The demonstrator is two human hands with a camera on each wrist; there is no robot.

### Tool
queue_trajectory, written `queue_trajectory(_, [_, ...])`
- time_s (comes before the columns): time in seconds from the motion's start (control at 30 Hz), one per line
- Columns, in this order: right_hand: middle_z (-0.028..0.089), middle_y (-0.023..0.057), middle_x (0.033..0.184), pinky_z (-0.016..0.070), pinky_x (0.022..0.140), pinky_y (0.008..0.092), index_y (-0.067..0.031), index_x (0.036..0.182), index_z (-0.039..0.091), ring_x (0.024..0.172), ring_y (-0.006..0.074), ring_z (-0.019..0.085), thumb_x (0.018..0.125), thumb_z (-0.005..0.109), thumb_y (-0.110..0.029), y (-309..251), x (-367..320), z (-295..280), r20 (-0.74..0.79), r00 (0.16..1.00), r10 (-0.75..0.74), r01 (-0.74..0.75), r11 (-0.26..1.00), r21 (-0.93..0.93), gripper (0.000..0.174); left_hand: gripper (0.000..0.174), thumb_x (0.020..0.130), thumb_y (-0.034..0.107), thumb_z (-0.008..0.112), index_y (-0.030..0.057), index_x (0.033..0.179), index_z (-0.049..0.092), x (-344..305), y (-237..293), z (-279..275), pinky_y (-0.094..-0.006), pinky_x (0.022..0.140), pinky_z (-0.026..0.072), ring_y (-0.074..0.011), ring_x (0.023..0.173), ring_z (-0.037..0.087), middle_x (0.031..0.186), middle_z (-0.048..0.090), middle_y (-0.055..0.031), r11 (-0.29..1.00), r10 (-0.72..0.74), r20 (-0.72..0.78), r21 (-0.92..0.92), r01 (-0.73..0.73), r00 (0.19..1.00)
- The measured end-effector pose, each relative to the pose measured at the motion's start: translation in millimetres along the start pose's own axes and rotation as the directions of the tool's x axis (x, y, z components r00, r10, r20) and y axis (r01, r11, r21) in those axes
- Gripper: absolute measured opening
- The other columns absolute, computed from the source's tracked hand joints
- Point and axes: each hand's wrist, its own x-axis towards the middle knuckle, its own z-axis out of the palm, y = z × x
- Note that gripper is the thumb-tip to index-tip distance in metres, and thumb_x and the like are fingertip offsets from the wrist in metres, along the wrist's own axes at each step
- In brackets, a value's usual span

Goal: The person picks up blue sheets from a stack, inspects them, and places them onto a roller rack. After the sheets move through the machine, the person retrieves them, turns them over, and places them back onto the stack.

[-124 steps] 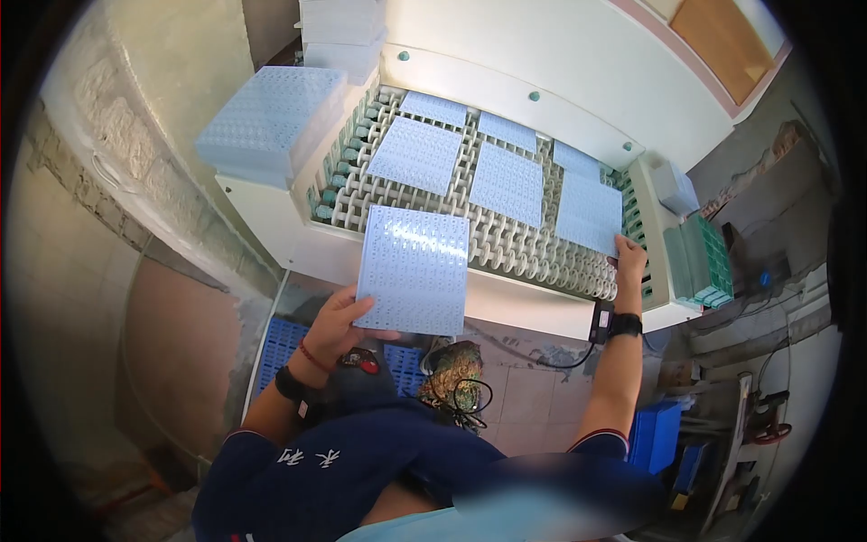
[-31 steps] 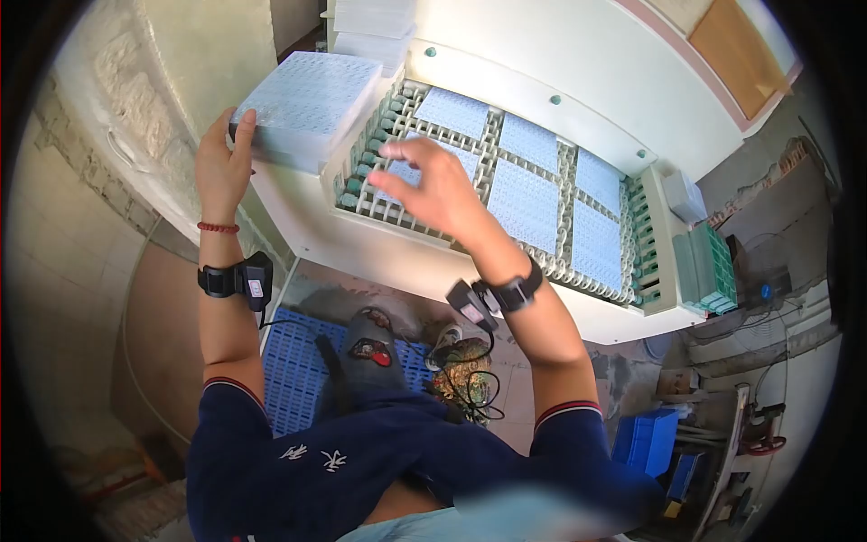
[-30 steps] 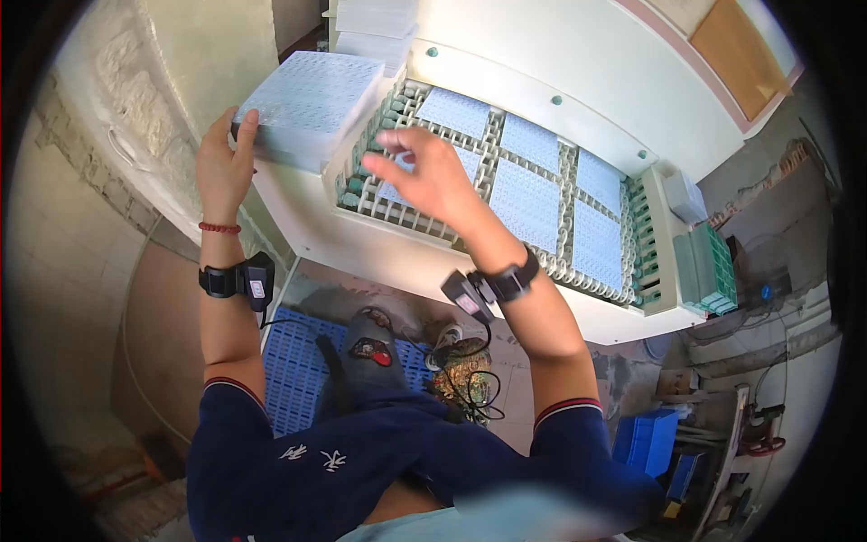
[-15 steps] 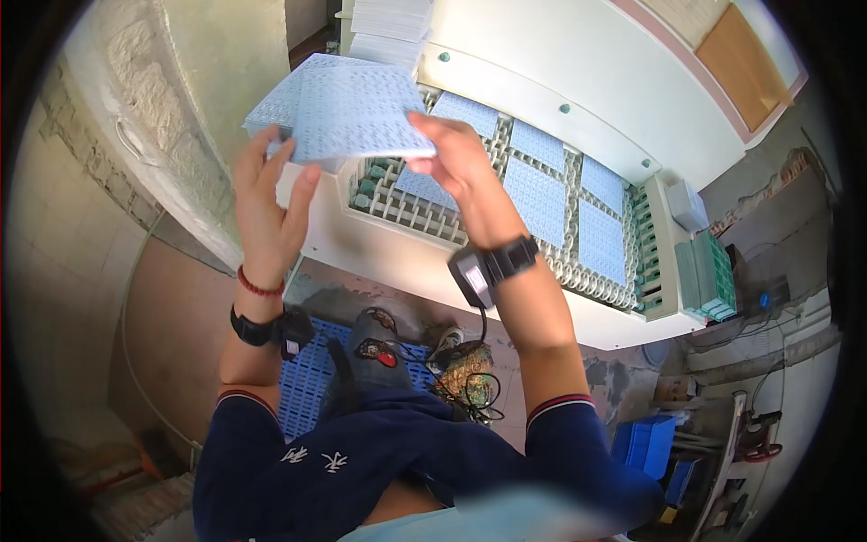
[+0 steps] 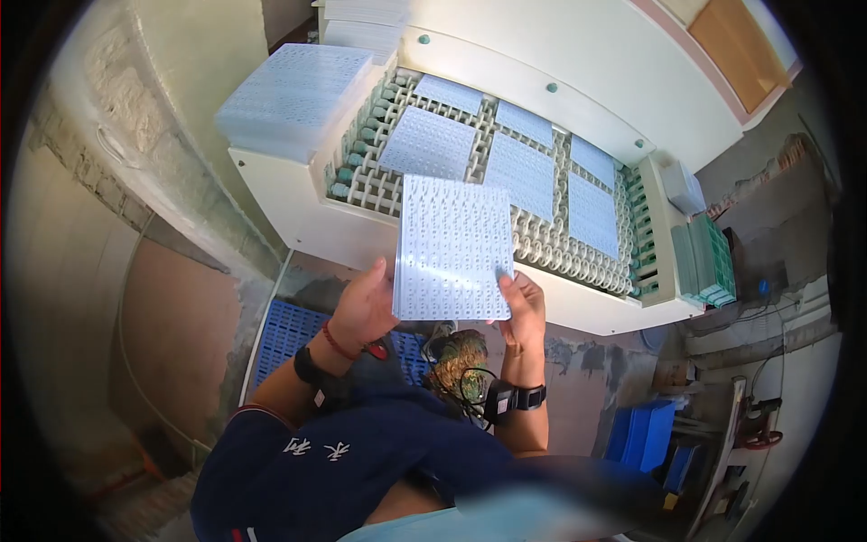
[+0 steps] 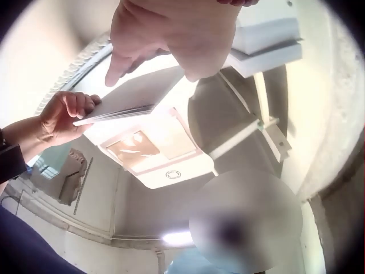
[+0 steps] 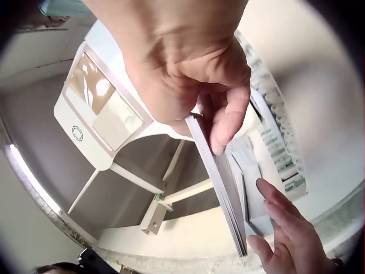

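Observation:
A thin stack of light-blue panels point(image 5: 456, 244), patterned with rows of small marks, is held up in front of the roller conveyor. My right hand point(image 5: 524, 312) grips its lower right corner, thumb on the top face and fingers beneath. Seen from the right wrist, the stack's layered edge point(image 7: 217, 182) runs down from that grip. My left hand point(image 5: 364, 303) is by the lower left edge with its fingers extended, and in the right wrist view those fingers point(image 7: 279, 214) show apart from the stack. Several similar panels point(image 5: 519, 176) lie on the conveyor rollers point(image 5: 555, 239).
A tall pile of panels point(image 5: 298, 90) stands on the machine's left ledge, with more white stacks point(image 5: 366, 32) behind. Green racks point(image 5: 709, 262) stand at the right end. A blue slatted mat point(image 5: 289, 339) and blue bins point(image 5: 641, 434) are below.
From the left pile, the stack has been brought down and rightward to in front of the body, with the right hand gripping it. The left hand has moved off the pile to the stack's left edge.

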Motion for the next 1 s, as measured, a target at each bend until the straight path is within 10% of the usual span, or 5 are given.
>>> queue_trajectory(0.37, [0.059, 0.0077, 0.067, 0.0445, 0.041, 0.02, 0.0087, 0.089, 0.056, 0.049, 0.0091, 0.053, 0.084, 0.057, -0.018, 11.4, -15.7, 3.3, 0.002, 0.993, 0.114, -0.112, 0.98, -0.166, 0.028, 0.038, 0.087, 0.013, 0.036, -0.0083, 0.119, 0.039, -7.1, -7.7, -42.8, -0.0374, 0.088, 0.0435, -0.0267, 0.102, 0.053, 0.113, 0.051, -0.0199, 0.985, 0.038, -0.203, 0.17, -0.003, 0.978])
queue_trajectory(0.63, [0.057, 0.0032, 0.059, 0.0376, 0.039, 0.016, 0.0033, 0.082, 0.06, 0.047, 0.0052, 0.051, 0.081, 0.062, -0.018, 11.9, -14.6, -4.9, -0.052, 0.995, 0.09, -0.103, 0.767, -0.634, 0.021, 0.031, 0.084, 0.004, 0.044, -0.0071, 0.114, 0.045, -22.0, 5.1, -43.6, -0.0328, 0.08, 0.0482, -0.0223, 0.095, 0.057, 0.107, 0.055, -0.0161, 0.957, 0.157, -0.261, 0.277, -0.082, 0.953])
queue_trajectory(1.0, [0.057, 0.0041, 0.058, 0.0351, 0.038, 0.0148, 0.0025, 0.081, 0.058, 0.043, 0.006, 0.049, 0.085, 0.053, -0.011, 4.6, -18.5, -31.5, -0.17, 0.976, 0.133, -0.182, 0.93, -0.32, 0.014, 0.03, 0.083, 0.003, 0.049, -0.0054, 0.112, 0.046, -30.2, 20.3, -48.7, -0.0309, 0.077, 0.0488, -0.0193, 0.091, 0.058, 0.104, 0.056, -0.014, 0.914, 0.196, -0.222, 0.394, -0.096, 0.955])
